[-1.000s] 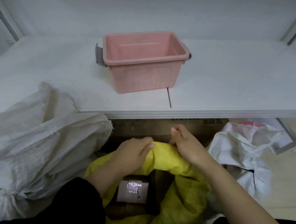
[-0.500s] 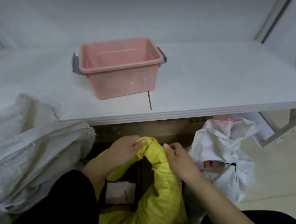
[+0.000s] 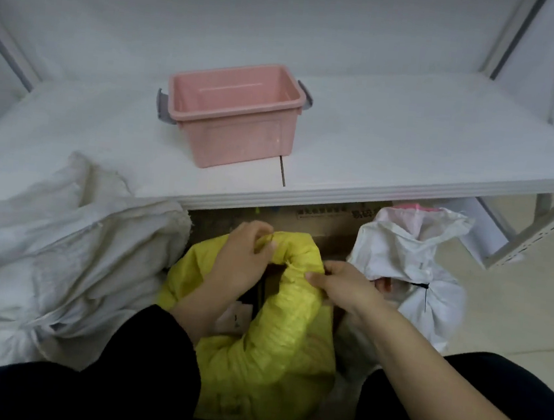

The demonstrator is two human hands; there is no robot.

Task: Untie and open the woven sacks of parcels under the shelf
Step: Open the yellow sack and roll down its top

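A yellow woven sack (image 3: 275, 343) sits on the floor in front of me, just below the shelf edge. Its mouth is rolled into a thick rim. My left hand (image 3: 243, 257) grips the far left part of that rim. My right hand (image 3: 343, 285) pinches the rim on its right side. Between the hands a dark gap shows a white-labelled parcel (image 3: 235, 315) inside. A white woven sack (image 3: 413, 268) stands to the right, still cinched by a black tie (image 3: 423, 286).
A white shelf board (image 3: 412, 148) carries an empty pink plastic bin (image 3: 234, 113). A large grey-white sack (image 3: 59, 255) slumps at the left, partly over the shelf edge. A cardboard box (image 3: 322, 218) sits under the shelf. A shelf leg (image 3: 533, 233) stands at the right.
Both hands have come closer together on the yellow sack's rolled rim, and the opening between them has narrowed. The view has shifted slightly.
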